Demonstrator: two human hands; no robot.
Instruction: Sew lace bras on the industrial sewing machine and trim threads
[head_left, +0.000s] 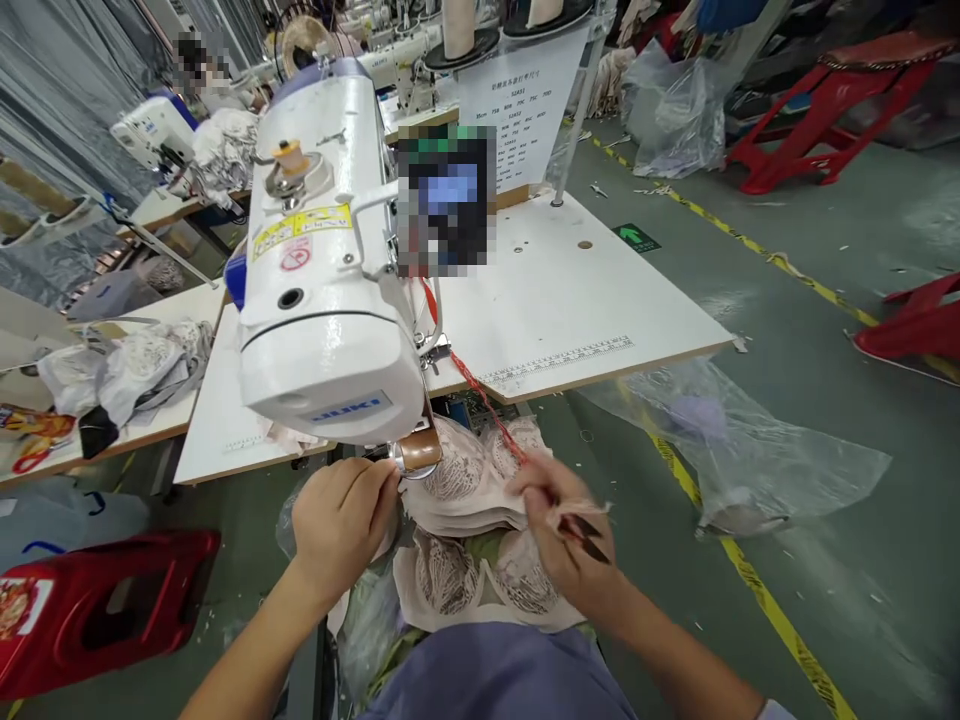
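Observation:
A white sewing machine (330, 300) stands in front of me. My left hand (341, 520) is closed, thumb and forefinger pinched against the round metal edge at the machine's front end (420, 455); what they grip, if anything, is hidden. My right hand (566, 530) is closed around dark-bladed thread snips (589, 540), their blades pointing to the lower right. A pale scrap shows by its fingers. From the machine a red cord (487, 395) runs down to this hand. Beige lace bras (457, 470) lie stacked between my hands, with another bra (450, 575) nearer my lap.
The white table (600, 290) has a printed ruler along its front edge. A red stool (112, 600) and a blue water jug (75, 515) stand at left. Plastic bags (757, 440) lie on the floor at right. More garments (142, 365) sit on the left table.

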